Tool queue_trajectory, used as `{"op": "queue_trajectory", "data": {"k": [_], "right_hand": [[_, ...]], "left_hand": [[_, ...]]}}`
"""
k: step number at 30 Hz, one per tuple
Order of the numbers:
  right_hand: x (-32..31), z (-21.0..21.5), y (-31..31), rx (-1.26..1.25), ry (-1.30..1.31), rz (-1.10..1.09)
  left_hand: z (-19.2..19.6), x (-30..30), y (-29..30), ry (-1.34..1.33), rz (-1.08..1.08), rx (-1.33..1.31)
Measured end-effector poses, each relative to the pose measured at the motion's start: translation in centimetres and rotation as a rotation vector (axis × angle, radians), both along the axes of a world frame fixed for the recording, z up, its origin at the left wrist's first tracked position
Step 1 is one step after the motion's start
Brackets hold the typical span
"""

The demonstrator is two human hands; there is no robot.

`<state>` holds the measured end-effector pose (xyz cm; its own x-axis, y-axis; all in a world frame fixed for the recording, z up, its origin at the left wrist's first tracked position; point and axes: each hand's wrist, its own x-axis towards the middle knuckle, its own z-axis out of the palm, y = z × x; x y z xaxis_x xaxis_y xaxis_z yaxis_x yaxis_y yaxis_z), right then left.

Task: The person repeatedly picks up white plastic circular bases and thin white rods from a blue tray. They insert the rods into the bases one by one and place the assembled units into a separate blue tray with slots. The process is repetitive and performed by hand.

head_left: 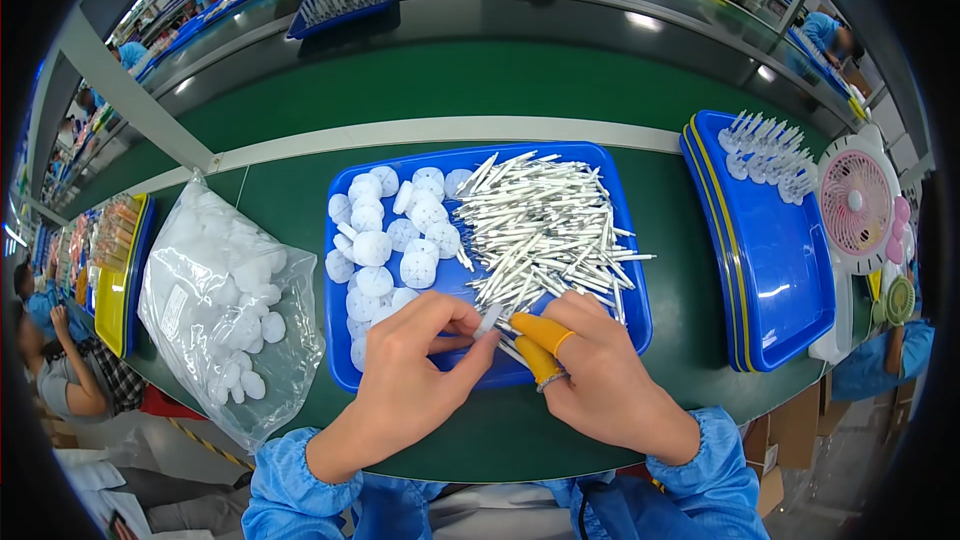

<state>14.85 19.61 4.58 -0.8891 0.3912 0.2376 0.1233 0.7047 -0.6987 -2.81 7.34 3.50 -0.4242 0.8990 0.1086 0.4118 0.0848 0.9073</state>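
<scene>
Your left hand (420,355) pinches a white disc (488,321). Your right hand (605,360) grasps slender rods (505,326). The rod pile (540,230) lies at one o'clock.

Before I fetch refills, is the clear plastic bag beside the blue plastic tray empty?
No, the clear bag is partly filled: white round discs show through it, with bare film toward its right edge.
</scene>
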Motion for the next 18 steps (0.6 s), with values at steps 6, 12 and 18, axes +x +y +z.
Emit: {"op": "queue_trajectory", "data": {"k": [6, 12, 18], "right_hand": [[0.0, -0.5, -0.5, -0.008, 0.035, -0.032], [-0.4, -0.5, -1.1, -0.067, 0.025, -0.136], [-0.6, -0.6, -1.8, -0.080, 0.163, -0.187]], "left_hand": [[0.1, 0.2, 0.1, 0.095, -0.026, 0.051], [-0.5, 0.6, 0.0, 0.222, -0.010, 0.120], [-0.5, 0.8, -0.2, 0.219, -0.005, 0.138]]}}
